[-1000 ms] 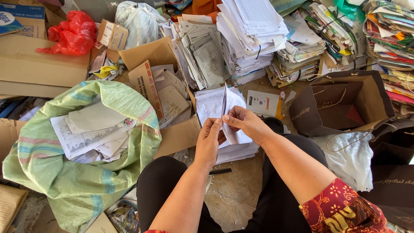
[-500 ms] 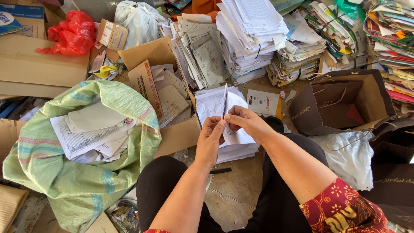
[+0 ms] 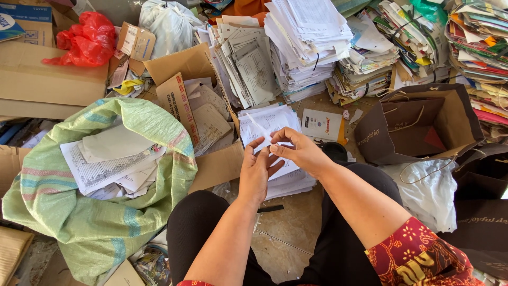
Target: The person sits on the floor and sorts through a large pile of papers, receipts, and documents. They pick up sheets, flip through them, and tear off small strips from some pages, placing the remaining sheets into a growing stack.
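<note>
Head view, big to small: green woven sack point(image 3: 79, 222) lies open at left w/ loose printed sheets inside. Behind it flat cardboard boxes point(image 3: 47, 79) and a red plastic bag point(image 3: 84, 39). Tall paper stacks point(image 3: 307, 47) run along the back. Brown paper shopping bag point(image 3: 418, 122) stands open at right, white plastic bag point(image 3: 423, 185) just below it. Center, over the lap: stack of white papers point(image 3: 267, 124) resting on the floor between the knees. Left hand point(image 3: 256, 172) has thumb & fingers pinched on the top sheet's lower edge; right hand point(image 3: 296, 151) pinches the same sheet just beside it, fingertips nearly touching.
</note>
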